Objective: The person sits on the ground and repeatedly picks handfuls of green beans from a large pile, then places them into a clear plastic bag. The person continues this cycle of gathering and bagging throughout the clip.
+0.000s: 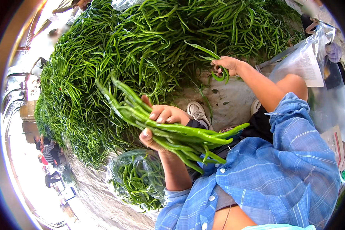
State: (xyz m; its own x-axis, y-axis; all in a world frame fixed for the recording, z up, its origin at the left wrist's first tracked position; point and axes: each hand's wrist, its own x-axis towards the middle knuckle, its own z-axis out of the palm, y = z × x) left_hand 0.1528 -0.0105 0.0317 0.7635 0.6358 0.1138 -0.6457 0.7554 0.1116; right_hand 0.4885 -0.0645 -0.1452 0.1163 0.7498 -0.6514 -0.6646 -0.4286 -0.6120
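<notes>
A thick bunch of long green chillies [191, 133] lies across my left hand [165, 114], which is closed round its middle. Stems and tips stick out on both sides, and the right end of the bunch hangs in front of my blue plaid shirt. Farther right, my right hand [229, 66] is closed on a few green chillies [204, 49]; some curl below the fingers and others point up to the left. This hand is just off the near right edge of a big heap of green chillies [115, 50]. Part of my left palm is hidden by the bunch.
A clear plastic bag [138, 174] holding green chillies sits left of my left forearm. My shoe [197, 111] rests on the dirty pale floor [228, 101] between the hands. Clear plastic sheeting [295, 63] with printed paper [312, 71] stands at right. Other people [51, 153] are far left.
</notes>
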